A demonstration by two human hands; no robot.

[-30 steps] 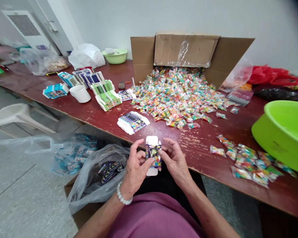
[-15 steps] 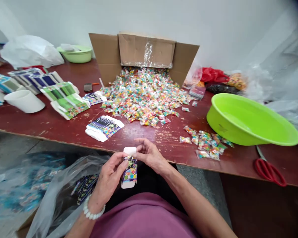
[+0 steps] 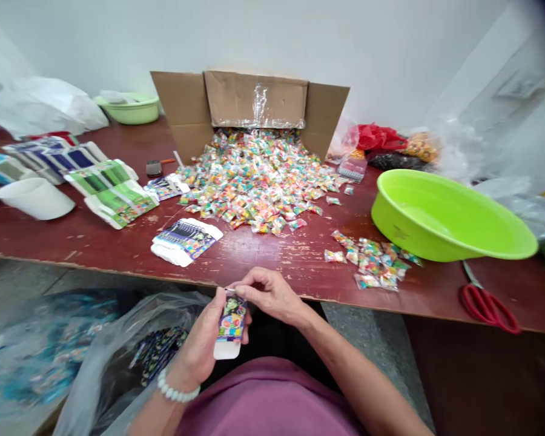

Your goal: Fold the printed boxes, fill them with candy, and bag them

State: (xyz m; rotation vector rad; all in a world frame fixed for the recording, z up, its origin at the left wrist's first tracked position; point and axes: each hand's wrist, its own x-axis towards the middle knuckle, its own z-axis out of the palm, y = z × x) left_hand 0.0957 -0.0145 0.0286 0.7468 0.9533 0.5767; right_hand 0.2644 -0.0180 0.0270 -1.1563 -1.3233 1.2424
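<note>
A small printed carton (image 3: 231, 316) is held over my lap, in front of the table edge. My left hand (image 3: 204, 336) is wrapped round it from the left, with fingertips showing on its right side. The fingers of my right hand (image 3: 270, 295) pinch the carton's top end, where the flap is folded over. A white flap sticks out at the carton's lower end. Beyond my hands, a stack of flat printed cartons (image 3: 187, 241) lies on the table. Wrapped candies (image 3: 258, 175) spill in a heap from an open cardboard box (image 3: 257, 100).
A green basin (image 3: 449, 212) and red-handled scissors (image 3: 488, 306) are at the right, beside a small candy pile (image 3: 372, 261). Green cartons (image 3: 113, 194) and a white cup-shaped item (image 3: 36, 197) lie left. A plastic bag (image 3: 131, 345) with dark cartons is below the table edge.
The top flap has been folded down under my right fingers. My left hand now wraps further round the carton, and the view has shifted slightly.
</note>
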